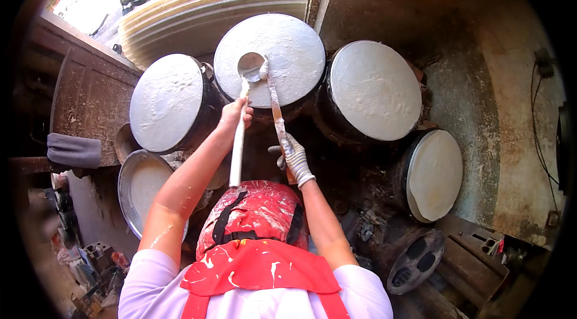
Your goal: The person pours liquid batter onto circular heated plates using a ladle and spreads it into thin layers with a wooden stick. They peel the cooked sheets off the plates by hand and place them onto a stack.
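My bare left hand (237, 113) is closed round the white stick handle of a ladle (237, 150). The ladle's round bowl (251, 61) is over the middle round griddle, whose top carries a white, batter-like layer (294, 48). My right hand (294, 159), in a pale knitted glove, grips a long, narrow scraper (275, 102) smeared with white. Its coated tip meets the rim of the ladle bowl. White paste shows inside the bowl.
White-topped round griddles stand at the left (165, 102), right (375, 90) and lower right (436, 174). A metal basin (125, 193) with pale contents sits by my left arm. A grey cloth (74, 150) hangs at the left. A stained wall (457, 96) rises at the right.
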